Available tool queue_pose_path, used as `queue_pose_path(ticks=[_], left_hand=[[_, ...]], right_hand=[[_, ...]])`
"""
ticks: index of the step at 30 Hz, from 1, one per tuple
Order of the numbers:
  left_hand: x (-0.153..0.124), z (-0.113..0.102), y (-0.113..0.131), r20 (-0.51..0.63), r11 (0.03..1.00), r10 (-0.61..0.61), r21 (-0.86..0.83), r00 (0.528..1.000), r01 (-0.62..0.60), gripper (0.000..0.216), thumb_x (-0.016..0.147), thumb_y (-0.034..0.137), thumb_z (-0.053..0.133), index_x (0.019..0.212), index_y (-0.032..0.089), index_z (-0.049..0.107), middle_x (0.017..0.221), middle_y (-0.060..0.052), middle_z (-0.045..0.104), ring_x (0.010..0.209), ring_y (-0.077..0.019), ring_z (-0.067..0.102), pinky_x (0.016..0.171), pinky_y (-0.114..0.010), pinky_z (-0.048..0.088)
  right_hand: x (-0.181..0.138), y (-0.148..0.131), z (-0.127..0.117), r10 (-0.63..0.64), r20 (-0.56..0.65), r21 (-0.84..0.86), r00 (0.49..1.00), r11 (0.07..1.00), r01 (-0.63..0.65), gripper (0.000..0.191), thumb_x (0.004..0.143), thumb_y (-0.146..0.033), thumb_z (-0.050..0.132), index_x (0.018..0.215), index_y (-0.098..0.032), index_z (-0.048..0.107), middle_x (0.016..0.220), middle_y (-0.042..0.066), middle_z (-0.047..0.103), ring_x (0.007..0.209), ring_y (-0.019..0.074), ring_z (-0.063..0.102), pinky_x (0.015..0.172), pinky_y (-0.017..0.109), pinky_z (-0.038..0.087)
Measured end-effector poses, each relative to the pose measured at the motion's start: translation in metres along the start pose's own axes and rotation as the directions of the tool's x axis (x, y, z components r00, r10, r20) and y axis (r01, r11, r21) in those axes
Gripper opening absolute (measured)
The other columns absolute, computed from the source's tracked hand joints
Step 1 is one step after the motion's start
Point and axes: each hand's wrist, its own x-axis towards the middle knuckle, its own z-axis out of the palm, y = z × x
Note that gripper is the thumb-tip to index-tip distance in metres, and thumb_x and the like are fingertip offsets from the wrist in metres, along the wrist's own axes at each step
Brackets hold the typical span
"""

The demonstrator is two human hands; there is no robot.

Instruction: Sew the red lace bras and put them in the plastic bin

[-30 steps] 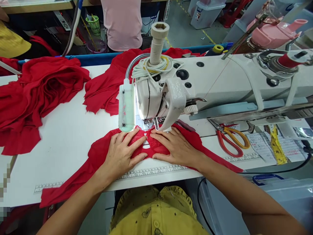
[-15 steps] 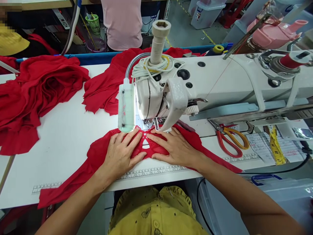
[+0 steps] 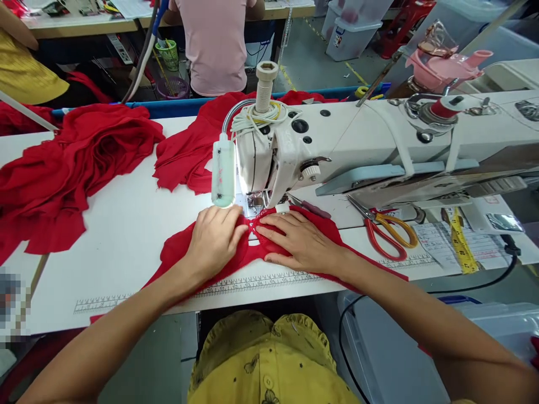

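A red lace garment piece (image 3: pixel 181 252) lies on the white sewing table (image 3: pixel 126 235), its front edge under the presser foot (image 3: pixel 255 203) of a white sewing machine (image 3: pixel 337 140). My left hand (image 3: pixel 217 238) lies flat on the red fabric just left of the needle, fingers stretched forward. My right hand (image 3: pixel 297 238) presses flat on the fabric to the right of the needle, fingers pointing left toward the foot. A small lamp (image 3: pixel 223 174) on a flexible neck hangs above my left fingertips.
Heaps of red fabric (image 3: pixel 54 168) lie at the table's left and another (image 3: pixel 193 146) behind the machine. Red and yellow scissors (image 3: pixel 385 233), papers and a yellow tape measure (image 3: pixel 461 244) lie at right. A person in a pink top (image 3: pixel 214 45) works beyond the table.
Both hands have slid forward with the red fabric toward the presser foot. The view has shifted and tilted slightly upward.
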Motion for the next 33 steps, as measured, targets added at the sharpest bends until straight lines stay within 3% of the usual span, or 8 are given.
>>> queue_pose_path(ticks=[4,8,13,17,21,24,29,33], left_hand=[[0.018,0.010,-0.007,0.050,0.998,-0.065,-0.006,0.997,0.065,0.021,0.096,0.039,0.059,0.104,0.020,0.063,0.095,-0.008,0.067,0.094,-0.0289,0.057,0.083,-0.043,0.041],[0.017,0.016,-0.005,0.027,0.989,-0.067,-0.132,0.997,0.070,0.012,0.095,0.028,0.059,0.085,0.021,0.058,0.088,-0.005,0.063,0.091,-0.0258,0.053,0.083,-0.043,0.038],[0.007,0.009,-0.002,-0.024,0.922,-0.025,-0.387,0.999,0.014,0.014,0.095,0.021,0.056,0.082,0.021,0.051,0.085,-0.002,0.059,0.081,-0.0193,0.053,0.076,-0.035,0.044],[0.000,0.007,-0.003,-0.166,0.917,0.074,-0.376,0.983,-0.133,0.007,0.096,0.025,0.060,0.099,0.021,0.056,0.090,-0.002,0.064,0.081,-0.0179,0.058,0.077,-0.033,0.048],[-0.008,0.009,-0.006,-0.362,0.933,0.288,-0.104,0.886,-0.346,0.010,0.097,0.015,0.055,0.093,0.023,0.061,0.073,0.003,0.062,0.067,-0.0136,0.056,0.096,-0.041,0.045],[-0.014,0.011,-0.009,-0.430,0.882,0.453,0.085,0.781,-0.464,0.016,0.093,0.008,0.057,0.097,0.023,0.063,0.065,0.007,0.057,0.056,-0.0097,0.049,0.099,-0.043,0.044],[-0.018,0.008,-0.011,-0.503,0.800,0.583,0.217,0.638,-0.559,0.014,0.093,0.005,0.056,0.098,0.016,0.063,0.059,0.010,0.050,0.053,-0.0068,0.048,0.096,-0.039,0.042],[-0.017,0.004,-0.009,-0.499,0.774,0.615,0.236,0.611,-0.587,0.016,0.096,0.005,0.050,0.095,0.015,0.063,0.058,0.010,0.048,0.052,-0.0063,0.050,0.102,-0.042,0.041]], right_hand=[[0.010,-0.007,0.003,0.050,-0.127,-0.068,0.991,0.996,-0.059,0.031,0.102,-0.033,0.050,0.125,-0.020,0.067,0.128,0.011,0.067,0.115,0.0269,0.058,0.104,0.047,0.040],[0.023,-0.008,0.012,0.184,-0.191,-0.147,0.964,0.966,-0.214,0.039,0.104,-0.035,0.045,0.133,-0.015,0.062,0.116,0.015,0.071,0.111,0.0306,0.058,0.108,0.052,0.034],[0.030,-0.009,0.016,0.159,-0.205,-0.022,0.966,0.986,-0.167,0.028,0.105,-0.033,0.046,0.106,-0.020,0.070,0.093,0.006,0.073,0.090,0.0228,0.060,0.102,0.045,0.035],[0.024,-0.014,0.013,0.082,-0.303,-0.013,0.949,0.996,-0.090,0.022,0.103,-0.025,0.050,0.096,-0.023,0.070,0.090,0.001,0.073,0.083,0.0187,0.060,0.097,0.041,0.036],[0.014,-0.014,0.013,0.014,-0.318,-0.094,0.948,0.994,-0.047,0.017,0.100,-0.023,0.055,0.100,-0.028,0.071,0.086,0.000,0.071,0.083,0.0195,0.060,0.095,0.043,0.037],[0.009,-0.011,0.014,-0.150,-0.361,-0.166,0.921,0.982,0.095,0.021,0.096,-0.018,0.059,0.108,-0.031,0.070,0.086,-0.001,0.071,0.085,0.0187,0.062,0.096,0.043,0.037],[0.013,-0.010,0.010,-0.428,-0.585,-0.372,0.689,0.896,0.242,0.017,0.089,-0.009,0.061,0.096,-0.019,0.073,0.076,-0.002,0.066,0.074,0.0130,0.059,0.088,0.038,0.044],[0.016,-0.012,0.007,-0.467,-0.613,-0.397,0.637,0.879,0.262,0.018,0.090,-0.008,0.060,0.084,-0.018,0.074,0.072,-0.002,0.066,0.072,0.0112,0.058,0.080,0.034,0.046]])
